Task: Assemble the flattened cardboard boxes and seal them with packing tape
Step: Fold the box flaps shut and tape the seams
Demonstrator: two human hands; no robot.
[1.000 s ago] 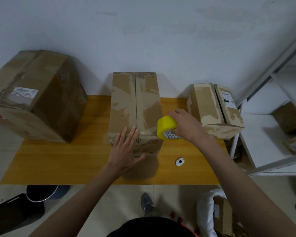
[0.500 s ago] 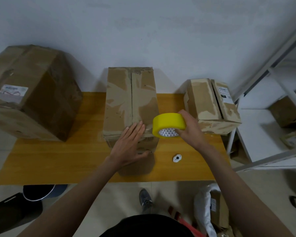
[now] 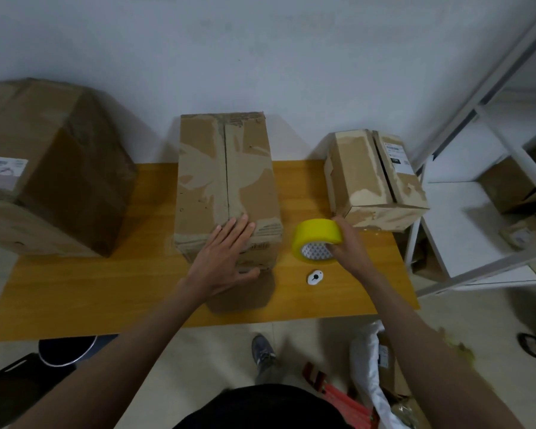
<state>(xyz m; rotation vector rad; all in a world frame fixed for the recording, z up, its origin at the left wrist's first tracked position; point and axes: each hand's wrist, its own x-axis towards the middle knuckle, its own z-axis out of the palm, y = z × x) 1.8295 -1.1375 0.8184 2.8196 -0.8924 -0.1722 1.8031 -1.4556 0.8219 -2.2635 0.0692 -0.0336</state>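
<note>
A tall cardboard box (image 3: 226, 178) stands in the middle of the wooden table (image 3: 75, 289), its top flaps folded together along a centre seam. My left hand (image 3: 226, 255) lies flat with straight fingers on the near end of its top, the thumb against the front face. To the right of that box, my right hand (image 3: 348, 246) grips a yellow roll of packing tape (image 3: 317, 238) just above the table. A smaller closed box (image 3: 372, 178) sits at the table's right end. A large box (image 3: 47, 168) stands at the left.
A small white cutter (image 3: 315, 277) lies on the table near the front, below the tape. A white metal shelf (image 3: 477, 193) with more cardboard stands to the right. Under the table are a black bin (image 3: 65, 351), bags and a shoe (image 3: 263, 351).
My right hand has carried the tape roll from beside the middle box's top down and to the right, near the table. My left hand stays pressed on the box.
</note>
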